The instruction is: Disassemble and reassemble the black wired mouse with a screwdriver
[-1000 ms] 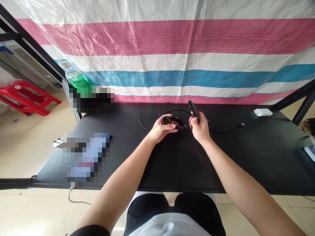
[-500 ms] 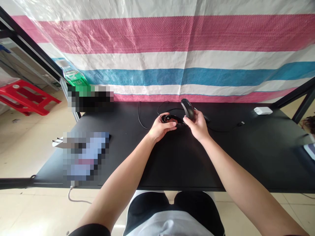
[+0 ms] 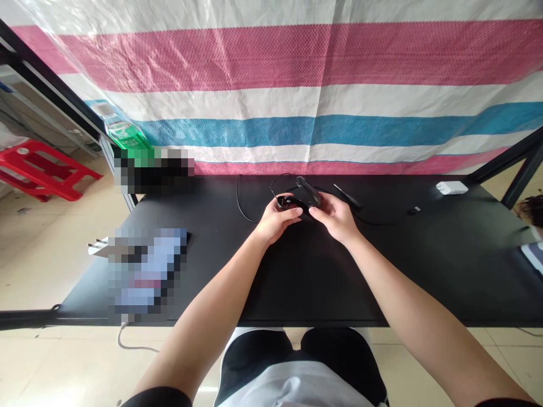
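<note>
Head view. Directions are taken from the hands, with 12 o'clock pointing away from the person.

The left hand (image 3: 275, 223) grasps a black mouse base (image 3: 292, 202), thumb across its near side; the interior is exposed. The right hand (image 3: 337, 220) grasps a curved black shell (image 3: 309, 192), tilted up towards 11 o'clock. Both parts are held close together over the far half of the black table (image 3: 318, 277); whether they touch cannot be told.

A slim tool (image 3: 352, 199) with a dark handle lies near the right hand, at its 1 o'clock. A black cable (image 3: 237, 198) curves across the table towards 9 o'clock. At 3 o'clock lie a small plug (image 3: 414, 211) and, farther out, a white adapter (image 3: 452, 188).

At 8 o'clock is a pale-blue item (image 3: 155, 271), pixelated. At 10 o'clock stands a tilted green-labelled bottle (image 3: 129, 138). A red stool (image 3: 55, 169) is at 9 o'clock, beyond the table. A striped sheet (image 3: 271, 68) hangs at 12 o'clock.
</note>
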The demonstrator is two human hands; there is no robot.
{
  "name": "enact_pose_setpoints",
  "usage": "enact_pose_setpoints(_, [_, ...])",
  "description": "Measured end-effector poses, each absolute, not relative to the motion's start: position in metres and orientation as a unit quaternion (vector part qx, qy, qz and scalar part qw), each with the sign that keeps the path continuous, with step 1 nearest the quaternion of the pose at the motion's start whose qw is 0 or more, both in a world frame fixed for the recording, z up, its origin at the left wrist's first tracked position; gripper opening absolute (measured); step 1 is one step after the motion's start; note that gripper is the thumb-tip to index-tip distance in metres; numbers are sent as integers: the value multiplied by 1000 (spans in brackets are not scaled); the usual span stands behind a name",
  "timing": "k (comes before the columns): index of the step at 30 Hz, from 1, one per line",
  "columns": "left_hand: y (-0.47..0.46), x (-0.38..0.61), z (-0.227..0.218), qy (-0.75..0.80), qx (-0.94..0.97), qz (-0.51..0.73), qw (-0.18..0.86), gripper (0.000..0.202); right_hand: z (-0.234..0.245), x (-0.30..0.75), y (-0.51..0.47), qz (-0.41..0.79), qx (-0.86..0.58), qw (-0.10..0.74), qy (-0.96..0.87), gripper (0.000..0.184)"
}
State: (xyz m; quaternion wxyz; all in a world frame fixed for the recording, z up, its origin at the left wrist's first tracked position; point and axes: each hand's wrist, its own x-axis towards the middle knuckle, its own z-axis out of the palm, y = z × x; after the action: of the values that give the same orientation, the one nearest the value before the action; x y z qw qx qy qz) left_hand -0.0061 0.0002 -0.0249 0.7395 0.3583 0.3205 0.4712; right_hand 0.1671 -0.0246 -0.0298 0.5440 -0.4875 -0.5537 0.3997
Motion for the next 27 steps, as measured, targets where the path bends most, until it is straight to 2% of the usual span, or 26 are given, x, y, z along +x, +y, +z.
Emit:
enact_pose_setpoints(5, [1,-6,-26,319,368,468,737,58,-31,169,-24,418,-475,535,-560,59])
enact_pose_setpoints(11, [-1,-4,-24,323,387,475,721,54,-36,170,-24,444,-476,514,-558,64])
enact_pose_setpoints(27, [0,-3,-26,337,397,471,712,55,-34,173,-23,436,-478,518,-559,59])
